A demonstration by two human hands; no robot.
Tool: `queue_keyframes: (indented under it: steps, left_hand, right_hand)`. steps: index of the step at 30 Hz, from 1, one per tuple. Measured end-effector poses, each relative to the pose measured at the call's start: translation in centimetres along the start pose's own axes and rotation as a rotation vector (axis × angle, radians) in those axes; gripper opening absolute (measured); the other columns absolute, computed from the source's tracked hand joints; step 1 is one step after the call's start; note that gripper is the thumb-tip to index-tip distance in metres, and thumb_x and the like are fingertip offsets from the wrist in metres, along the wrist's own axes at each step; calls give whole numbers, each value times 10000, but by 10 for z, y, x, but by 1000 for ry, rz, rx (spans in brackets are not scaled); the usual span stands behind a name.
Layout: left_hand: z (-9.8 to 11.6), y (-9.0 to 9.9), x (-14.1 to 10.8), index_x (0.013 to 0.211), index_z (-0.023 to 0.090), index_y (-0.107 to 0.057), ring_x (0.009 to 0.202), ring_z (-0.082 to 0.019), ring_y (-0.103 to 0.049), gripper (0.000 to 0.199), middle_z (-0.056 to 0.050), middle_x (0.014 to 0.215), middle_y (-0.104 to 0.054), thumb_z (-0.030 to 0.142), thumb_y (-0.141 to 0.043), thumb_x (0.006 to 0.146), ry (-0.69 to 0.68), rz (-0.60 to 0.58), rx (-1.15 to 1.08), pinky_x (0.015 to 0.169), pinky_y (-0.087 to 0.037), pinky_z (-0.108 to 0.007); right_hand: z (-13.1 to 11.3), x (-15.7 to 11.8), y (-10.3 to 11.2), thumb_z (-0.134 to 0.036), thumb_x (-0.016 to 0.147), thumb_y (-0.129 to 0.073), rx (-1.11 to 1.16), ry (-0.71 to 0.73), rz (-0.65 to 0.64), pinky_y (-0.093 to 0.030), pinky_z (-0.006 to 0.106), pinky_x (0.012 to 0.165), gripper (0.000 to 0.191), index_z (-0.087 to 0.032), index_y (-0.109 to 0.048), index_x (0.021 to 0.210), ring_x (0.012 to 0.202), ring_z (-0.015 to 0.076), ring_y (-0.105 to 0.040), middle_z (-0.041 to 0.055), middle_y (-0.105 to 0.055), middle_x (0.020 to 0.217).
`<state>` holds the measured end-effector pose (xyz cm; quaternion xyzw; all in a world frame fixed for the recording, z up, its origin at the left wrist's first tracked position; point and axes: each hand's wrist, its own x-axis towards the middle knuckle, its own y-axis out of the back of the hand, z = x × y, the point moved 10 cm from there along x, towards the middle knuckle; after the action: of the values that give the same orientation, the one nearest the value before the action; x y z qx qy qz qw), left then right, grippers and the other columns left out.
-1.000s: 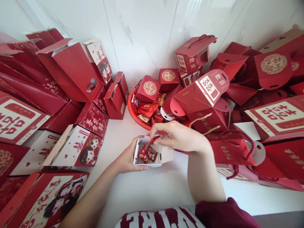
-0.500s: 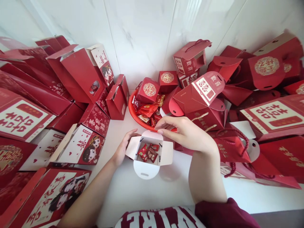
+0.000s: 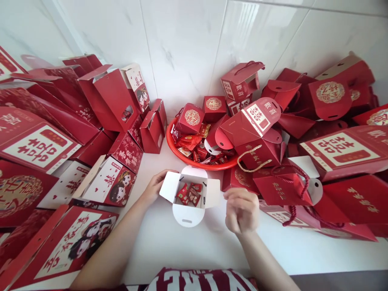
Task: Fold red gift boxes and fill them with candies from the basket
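Observation:
An open box (image 3: 188, 214) with white inner flaps folded outward stands on the white table, with several red wrapped candies (image 3: 189, 194) at its bottom. At the box's left side is my left hand (image 3: 156, 186), its fingers partly hidden behind the left flap. My right hand (image 3: 241, 208) hovers just right of the right flap with its fingers curled in; whatever they may hold is hidden. Behind the box sits a red basin (image 3: 209, 165) holding candies and small red boxes.
Red and white gift boxes (image 3: 107, 182) crowd the left side. More red boxes with rope handles (image 3: 285, 188) are piled on the right, some leaning over the basin. A tiled wall (image 3: 182, 48) rises behind.
My right hand has moved from above the basin's front edge down and toward me, to the right of the box, and its fingers have curled. The view has shifted slightly.

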<state>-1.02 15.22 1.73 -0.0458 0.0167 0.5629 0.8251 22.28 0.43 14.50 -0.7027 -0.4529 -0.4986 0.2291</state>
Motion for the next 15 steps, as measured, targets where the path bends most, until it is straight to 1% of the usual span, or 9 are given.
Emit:
queue_keyframes:
  steps: [2, 3, 4, 6, 9, 10, 12, 14, 15]
  left_hand:
    - [4, -5, -4, 1100, 153, -689, 929, -249, -642, 469, -90, 1079, -709, 519, -642, 810, -11, -33, 1, 744, -470, -275]
    - [6, -8, -5, 1123, 155, -682, 966, -254, -634, 479, -93, 1106, -699, 533, -616, 836, -19, -52, 3, 775, -469, -280]
    - [9, -11, -7, 1150, 158, -671, 1010, -260, -622, 492, -95, 1136, -687, 544, -599, 853, -33, -75, 6, 813, -465, -285]
    - [15, -19, -12, 1212, 169, -633, 1090, -271, -591, 525, -97, 1197, -657, 562, -583, 867, -73, -135, 8, 889, -450, -298]
    - [20, -28, -16, 1260, 198, -574, 1107, -264, -587, 503, -91, 1231, -634, 523, -602, 878, -98, -199, -1, 936, -443, -317]
    - [19, -29, -16, 1255, 205, -566, 1100, -259, -592, 473, -87, 1232, -631, 492, -613, 882, -89, -201, -8, 938, -448, -321]
    - [17, -27, -15, 1234, 214, -562, 1100, -249, -593, 413, -81, 1236, -623, 432, -626, 889, -66, -182, -19, 938, -456, -322]
    - [13, -23, -14, 1206, 216, -568, 1097, -238, -590, 368, -74, 1225, -621, 396, -633, 892, -39, -156, -17, 928, -464, -310]
    - [11, -22, -13, 1195, 217, -570, 1077, -229, -595, 354, -67, 1199, -629, 386, -636, 892, -22, -146, -10, 914, -469, -302]
  right_hand:
    - [9, -22, 11, -45, 827, -522, 18, -93, 177, -502, 339, 563, 274, -221, -542, 1035, 697, 158, -586, 28, -456, 897]
    - [17, -30, 13, -70, 839, -522, 46, -164, 215, -503, 348, 576, 258, -226, -527, 1044, 703, 158, -581, 30, -443, 918]
    - [25, -36, 10, -88, 854, -518, 71, -240, 205, -516, 364, 611, 251, -231, -514, 1060, 747, 170, -593, 41, -455, 951]
    - [42, -43, -4, -95, 897, -476, 122, -377, 72, -544, 401, 721, 267, -244, -490, 1119, 900, 205, -619, 73, -516, 1027]
    - [57, -54, -34, -71, 942, -400, 211, -515, -227, -537, 449, 899, 401, -269, -425, 1290, 1203, 238, -558, 128, -553, 1234]
    - [57, -56, -41, -68, 946, -389, 251, -525, -297, -532, 456, 932, 456, -282, -388, 1350, 1289, 247, -506, 141, -507, 1336]
    - [53, -56, -50, -67, 945, -400, 311, -514, -377, -530, 459, 966, 556, -321, -316, 1432, 1408, 266, -383, 137, -319, 1526]
    - [50, -55, -52, -75, 931, -454, 329, -497, -384, -505, 487, 1014, 627, -351, -276, 1466, 1456, 285, -301, 109, -140, 1606]
    - [50, -54, -52, -86, 918, -495, 322, -499, -368, -482, 507, 1043, 649, -351, -276, 1468, 1461, 291, -287, 107, -116, 1610]
